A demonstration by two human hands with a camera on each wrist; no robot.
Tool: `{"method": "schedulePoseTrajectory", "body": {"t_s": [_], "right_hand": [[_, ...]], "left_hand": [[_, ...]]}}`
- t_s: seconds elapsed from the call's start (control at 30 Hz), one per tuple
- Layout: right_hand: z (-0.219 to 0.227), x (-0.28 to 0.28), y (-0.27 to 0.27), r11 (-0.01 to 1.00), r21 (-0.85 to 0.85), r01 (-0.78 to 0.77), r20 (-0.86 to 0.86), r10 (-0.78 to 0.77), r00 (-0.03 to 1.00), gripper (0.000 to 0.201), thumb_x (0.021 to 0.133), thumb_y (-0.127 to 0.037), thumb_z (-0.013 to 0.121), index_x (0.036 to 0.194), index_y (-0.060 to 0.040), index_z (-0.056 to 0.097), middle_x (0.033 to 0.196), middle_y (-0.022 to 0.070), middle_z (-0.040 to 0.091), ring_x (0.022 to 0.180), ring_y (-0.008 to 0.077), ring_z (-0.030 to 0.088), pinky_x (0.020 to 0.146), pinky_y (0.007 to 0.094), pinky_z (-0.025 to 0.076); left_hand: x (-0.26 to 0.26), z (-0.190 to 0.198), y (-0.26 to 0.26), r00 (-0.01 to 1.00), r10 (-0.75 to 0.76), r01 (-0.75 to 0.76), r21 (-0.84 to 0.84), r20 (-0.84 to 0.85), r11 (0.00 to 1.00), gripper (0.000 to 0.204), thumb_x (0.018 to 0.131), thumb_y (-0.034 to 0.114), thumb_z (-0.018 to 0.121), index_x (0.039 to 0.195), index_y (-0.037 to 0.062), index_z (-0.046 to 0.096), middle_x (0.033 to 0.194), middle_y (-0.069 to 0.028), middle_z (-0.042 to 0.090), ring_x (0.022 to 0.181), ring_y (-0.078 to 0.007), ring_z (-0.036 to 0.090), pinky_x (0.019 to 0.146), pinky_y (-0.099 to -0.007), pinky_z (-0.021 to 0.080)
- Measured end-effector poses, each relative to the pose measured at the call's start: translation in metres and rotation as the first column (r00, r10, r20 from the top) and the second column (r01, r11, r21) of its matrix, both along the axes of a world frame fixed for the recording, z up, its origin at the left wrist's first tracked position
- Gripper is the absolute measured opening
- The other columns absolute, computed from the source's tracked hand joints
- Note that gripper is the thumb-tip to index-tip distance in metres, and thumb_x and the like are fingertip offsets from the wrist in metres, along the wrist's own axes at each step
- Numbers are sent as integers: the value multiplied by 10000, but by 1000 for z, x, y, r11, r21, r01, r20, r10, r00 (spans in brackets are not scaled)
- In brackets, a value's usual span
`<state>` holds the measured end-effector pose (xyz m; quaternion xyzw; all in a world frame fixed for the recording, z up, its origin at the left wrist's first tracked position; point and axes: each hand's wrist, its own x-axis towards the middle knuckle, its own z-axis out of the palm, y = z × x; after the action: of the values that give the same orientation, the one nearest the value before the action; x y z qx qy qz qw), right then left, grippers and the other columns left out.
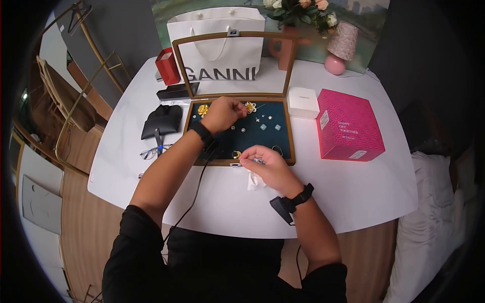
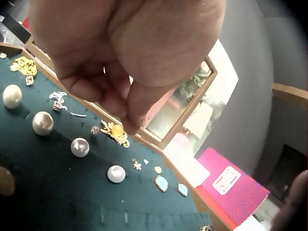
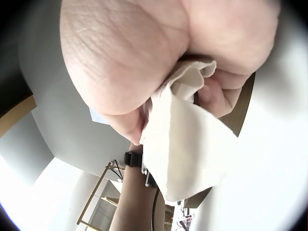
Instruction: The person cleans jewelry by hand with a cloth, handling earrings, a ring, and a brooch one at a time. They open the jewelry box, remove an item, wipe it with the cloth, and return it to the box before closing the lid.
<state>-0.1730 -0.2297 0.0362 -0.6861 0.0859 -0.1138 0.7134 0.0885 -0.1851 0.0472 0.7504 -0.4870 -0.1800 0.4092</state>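
Observation:
My left hand (image 1: pixel 222 115) reaches over a wooden jewelry box (image 1: pixel 291 135) with a dark green lining. Its thumb and fingertips come together right at a gold flower-shaped ornament (image 2: pixel 115 131); I cannot tell whether they pinch it. Along the lining lie several pearls (image 2: pixel 80 147), a pair of pale blue stone pieces (image 2: pixel 161 183) and a bright yellow-gold ornament (image 1: pixel 203 109). At the box's front edge, my right hand (image 1: pixel 270 169) grips a bunched cream cloth (image 3: pixel 187 144), whose loose end hangs below the fingers. A gold piece (image 1: pixel 236 154) lies close to those fingertips.
The box's glass lid (image 1: pixel 275 65) stands raised before a white paper bag (image 1: pixel 217 25). A pink gift box (image 1: pixel 351 126) and a small white box (image 1: pixel 303 102) stand right. On the left are a black pouch (image 1: pixel 161 121) and glasses (image 1: pixel 151 153). A black cable (image 1: pixel 194 197) crosses the table's front.

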Motion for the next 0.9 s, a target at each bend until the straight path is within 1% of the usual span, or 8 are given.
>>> {"method": "schedulePoseTrajectory", "body": {"t_s": [0.13, 0.23, 0.33, 0.53, 0.63, 0.73, 0.83, 0.9], "right_hand": [[-3, 0, 0, 1000, 20, 9, 29, -9, 1000, 210, 1060, -196, 767, 1171, -20, 740, 1119, 34, 751, 1080, 108, 678, 979, 279, 531], [2, -1, -1, 1000, 1, -6, 33, 6, 999, 172, 1060, -138, 746, 1183, -18, 733, 1131, 24, 745, 1114, 107, 660, 1004, 286, 524], [7, -3, -1, 1000, -2, -4, 31, 4, 1000, 174, 1059, -143, 749, 1177, -17, 734, 1112, 22, 744, 1101, 108, 663, 1001, 289, 526], [6, -3, 0, 1000, 6, -13, 52, 13, 999, 176, 1058, -152, 753, 1171, -19, 738, 1103, 25, 746, 1083, 113, 671, 998, 295, 529], [1, -1, -1, 1000, -16, -13, 53, 14, 999, 178, 1054, -157, 759, 1167, -20, 741, 1093, 25, 746, 1080, 114, 671, 993, 296, 530], [-1, 0, -1, 1000, -25, 4, 43, -3, 999, 192, 1046, -170, 772, 1146, -10, 740, 1108, 41, 766, 1068, 114, 688, 972, 296, 551], [0, 0, -2, 1000, -26, 9, 33, -8, 999, 192, 1046, -172, 773, 1146, -10, 742, 1110, 44, 768, 1071, 116, 689, 974, 298, 551], [-2, 0, -3, 999, -36, 7, 35, -6, 999, 194, 1046, -172, 773, 1148, -10, 741, 1112, 45, 769, 1069, 115, 689, 973, 296, 550]], "left_hand": [[0, 2, -22, 994, 58, -70, 130, 96, 989, 124, 950, 138, 832, 1032, 48, 853, 949, -90, 845, 907, -163, 796, 844, -329, 605], [3, -9, -31, 993, 37, -53, 137, 116, 989, 127, 944, 158, 832, 1015, 56, 860, 947, -101, 844, 909, -185, 801, 861, -347, 607], [10, -23, -38, 987, 53, -84, 196, 154, 977, 120, 929, 190, 841, 1008, 106, 876, 992, -117, 848, 950, -242, 815, 879, -383, 606], [19, -34, -39, 993, 95, -109, 221, 73, 969, 145, 923, 262, 853, 1024, 166, 893, 1025, -105, 851, 988, -269, 812, 919, -382, 590], [12, -28, -36, 978, 121, -157, 222, 167, 962, 145, 927, 295, 836, 1006, 188, 897, 1029, -103, 851, 999, -266, 809, 967, -410, 550], [-1, -17, -31, 940, 125, -191, 188, 318, 963, 140, 913, 242, 826, 1003, 163, 899, 948, -117, 846, 934, -248, 822, 869, -378, 621], [-12, -3, -29, 930, 120, -222, 267, 348, 938, 146, 915, 252, 796, 979, 172, 899, 932, -113, 841, 921, -278, 819, 874, -409, 623], [-8, -13, -28, 888, 102, -209, 196, 449, 958, 140, 914, 238, 783, 969, 178, 896, 931, -104, 839, 921, -289, 809, 890, -446, 601]]}}
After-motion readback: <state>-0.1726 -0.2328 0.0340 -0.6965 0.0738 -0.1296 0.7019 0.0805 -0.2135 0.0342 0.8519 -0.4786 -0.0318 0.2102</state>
